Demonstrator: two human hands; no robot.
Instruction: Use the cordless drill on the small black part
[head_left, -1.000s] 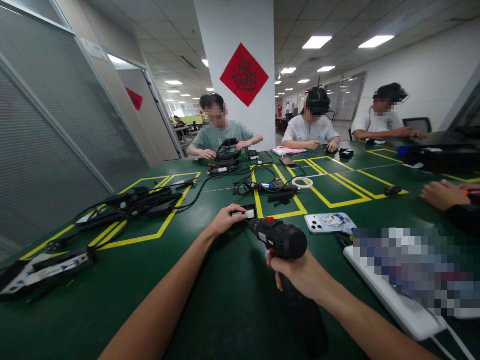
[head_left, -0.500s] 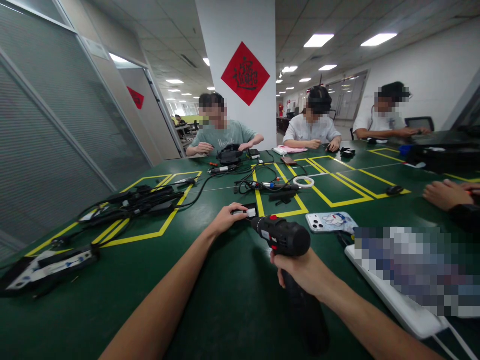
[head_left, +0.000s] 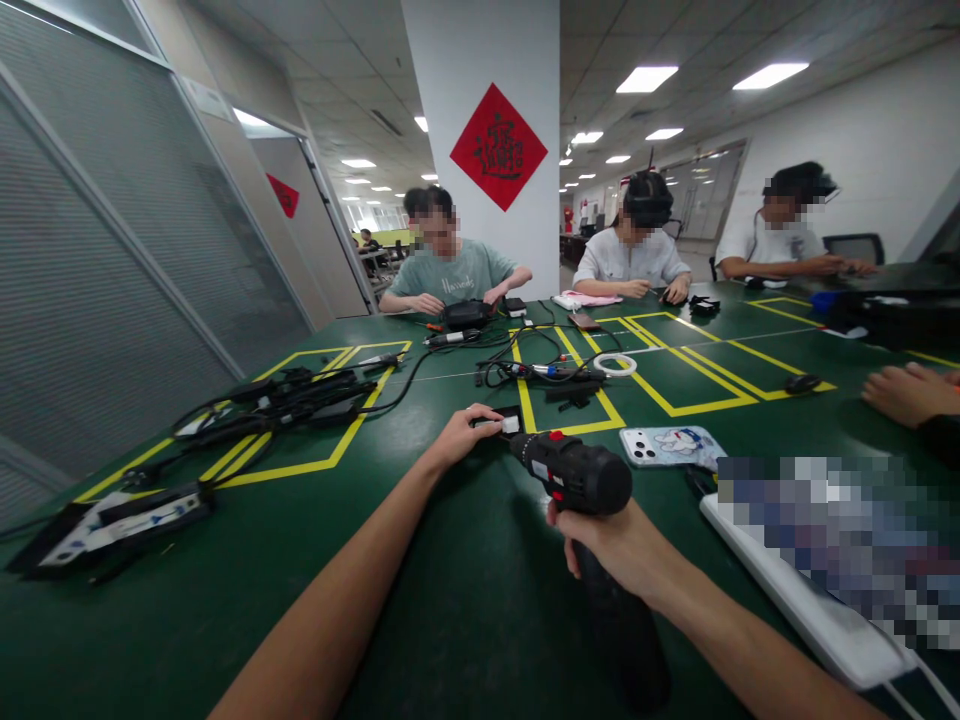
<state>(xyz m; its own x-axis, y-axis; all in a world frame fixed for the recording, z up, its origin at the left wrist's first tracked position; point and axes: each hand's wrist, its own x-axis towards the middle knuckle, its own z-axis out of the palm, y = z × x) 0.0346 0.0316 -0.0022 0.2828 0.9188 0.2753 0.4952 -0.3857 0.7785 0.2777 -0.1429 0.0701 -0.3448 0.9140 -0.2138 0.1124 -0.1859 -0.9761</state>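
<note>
While the left hand (head_left: 463,436) pinches the small black box (head_left: 514,411) on the green table (head_left: 465,600), the right hand (head_left: 611,548), wrapped round the drill (head_left: 577,472) pointing at it, should keep the tool straight and clear of those fingers.

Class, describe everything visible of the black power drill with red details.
The black power drill with red details looks plastic. The person's bare right hand grips it high on the handle, which slants downward. It has a rounded rear, a red piece on top, a pale side label and a narrow nose pointing towards a small black tray; whether they touch is unclear.
</note>
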